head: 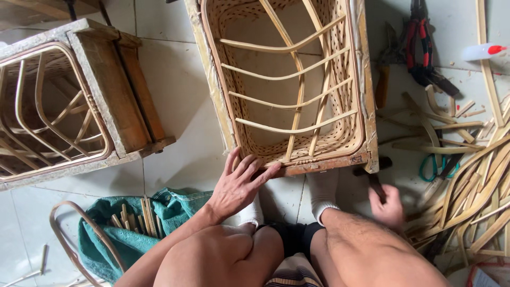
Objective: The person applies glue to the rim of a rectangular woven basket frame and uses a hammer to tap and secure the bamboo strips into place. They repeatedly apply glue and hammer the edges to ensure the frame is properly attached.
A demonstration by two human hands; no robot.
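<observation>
A woven bamboo basket (340, 139) sits inside a rectangular wooden mould frame (368, 95) on the tiled floor in front of my knees. Thin bent bamboo strips cross its open mouth. My left hand (239, 183) lies flat, fingers spread, on the near left corner of the frame. My right hand (388, 206) is closed round the dark handle of a hammer (375, 178) whose head is at the frame's near right corner; the hand is blurred. Both my feet in white socks (322, 191) press against the frame's near edge.
A second mould frame with a basket (69, 106) lies at the left. A green cloth bag with bamboo sticks (133, 223) and a bent cane loop are at lower left. Bamboo strips and offcuts (473, 186), pliers (419, 42) and a white bottle (481, 51) lie at the right.
</observation>
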